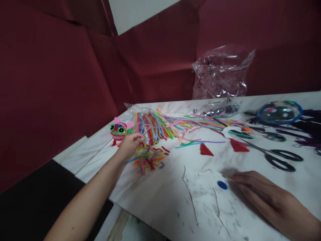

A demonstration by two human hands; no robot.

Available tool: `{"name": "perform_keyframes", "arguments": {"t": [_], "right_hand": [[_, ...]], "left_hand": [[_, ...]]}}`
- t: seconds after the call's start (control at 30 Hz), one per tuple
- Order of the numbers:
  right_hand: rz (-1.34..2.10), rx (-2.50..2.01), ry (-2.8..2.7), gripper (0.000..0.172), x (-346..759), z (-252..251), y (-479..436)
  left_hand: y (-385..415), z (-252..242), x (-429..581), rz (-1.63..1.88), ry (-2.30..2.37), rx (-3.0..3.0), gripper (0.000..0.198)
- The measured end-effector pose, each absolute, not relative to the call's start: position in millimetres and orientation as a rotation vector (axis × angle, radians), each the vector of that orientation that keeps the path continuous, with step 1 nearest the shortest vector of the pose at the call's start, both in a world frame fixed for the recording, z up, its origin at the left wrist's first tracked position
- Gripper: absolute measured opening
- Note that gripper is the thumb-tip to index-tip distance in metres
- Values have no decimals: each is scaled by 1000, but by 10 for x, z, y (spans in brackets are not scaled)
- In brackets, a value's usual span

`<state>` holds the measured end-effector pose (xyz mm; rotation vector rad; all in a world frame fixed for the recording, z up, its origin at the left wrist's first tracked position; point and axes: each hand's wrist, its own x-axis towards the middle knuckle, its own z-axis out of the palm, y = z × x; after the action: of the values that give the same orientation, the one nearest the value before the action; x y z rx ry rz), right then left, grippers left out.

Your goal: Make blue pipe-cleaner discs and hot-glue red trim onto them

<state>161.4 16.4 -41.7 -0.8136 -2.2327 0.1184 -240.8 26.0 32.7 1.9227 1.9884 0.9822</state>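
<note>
My left hand (131,144) reaches over the pipe cleaners, its fingertips pinched together on what looks like a bent pale pink pipe cleaner (146,128). Just beyond lies a thick bundle of coloured pipe cleaners (156,129), partly inside a clear bag. Below the hand is a pile of short cut pieces (151,157). A striped face figure (119,130) with black and green eyes and pink ears stands left of the hand. My right hand (273,201), slightly blurred, has its fingers closed by the edge of a white paper (203,190); what they hold is hidden. A blue disc (222,185) lies near its fingertips.
Black-handled scissors (278,157) lie open on the right, with two red felt-like pieces (206,149) to their left. A round clear container (279,113) with a blue rim sits at the back right. A clear plastic bag (222,73) rests against the dark red backdrop (155,60).
</note>
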Motion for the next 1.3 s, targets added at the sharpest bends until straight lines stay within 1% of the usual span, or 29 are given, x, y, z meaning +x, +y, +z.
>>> {"name": "perform_keyframes", "arguments": {"t": [0.1,0.23,0.33,0.37,0.47,0.57,0.93,1.03,1.13,1.3], "right_hand": [[106,-804,-2234,15,1620,-416,159],[119,-803,-2240,15,1633,-418,156],[141,-827,-2260,15,1640,-419,155],[144,-839,-2262,16,1640,-419,155],[149,-854,-2258,16,1634,-419,155],[151,-852,-2239,15,1623,-413,155],[112,-789,-2191,16,1616,-428,196],[145,-809,-2205,16,1603,-408,190],[187,-847,-2219,15,1614,-408,176],[179,-846,-2218,17,1626,-404,158]], "left_hand": [[291,344,-2439,984,2025,1902,26],[258,259,-2452,892,2067,1964,16],[207,173,-2421,770,2017,2012,4],[195,150,-2405,741,1996,2017,4],[188,120,-2361,752,1977,1996,9],[213,149,-2354,862,2012,1920,15],[249,185,-2409,1187,1943,1716,13],[227,230,-2398,1162,1892,1745,17],[221,265,-2402,1044,1840,1826,20],[271,221,-2384,874,1921,1978,19]]}}
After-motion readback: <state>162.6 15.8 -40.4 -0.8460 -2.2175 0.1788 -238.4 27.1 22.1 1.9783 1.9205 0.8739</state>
